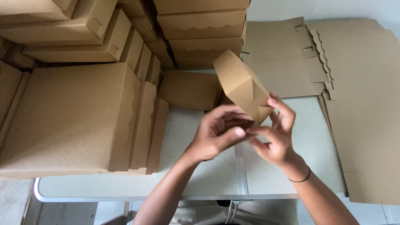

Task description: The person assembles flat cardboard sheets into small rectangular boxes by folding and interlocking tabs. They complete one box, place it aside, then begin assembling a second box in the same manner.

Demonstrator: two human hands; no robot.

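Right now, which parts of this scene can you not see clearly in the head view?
- Lower end of the folded cardboard piece: covered by the left hand and right hand.
- Left hand's fingertips: motion-blurred, so the exact grip is unclear.
- Flat cardboard sheets: cut off by the right edge.
- Stacked finished boxes: cut off by the top and left edges; their contents are hidden.
- Table beneath them: covered.

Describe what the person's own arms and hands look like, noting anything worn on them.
Both forearms are bare, with no sleeves or gloves. The left hand wears nothing visible. The right hand has a thin black band around its wrist. No rings can be made out.
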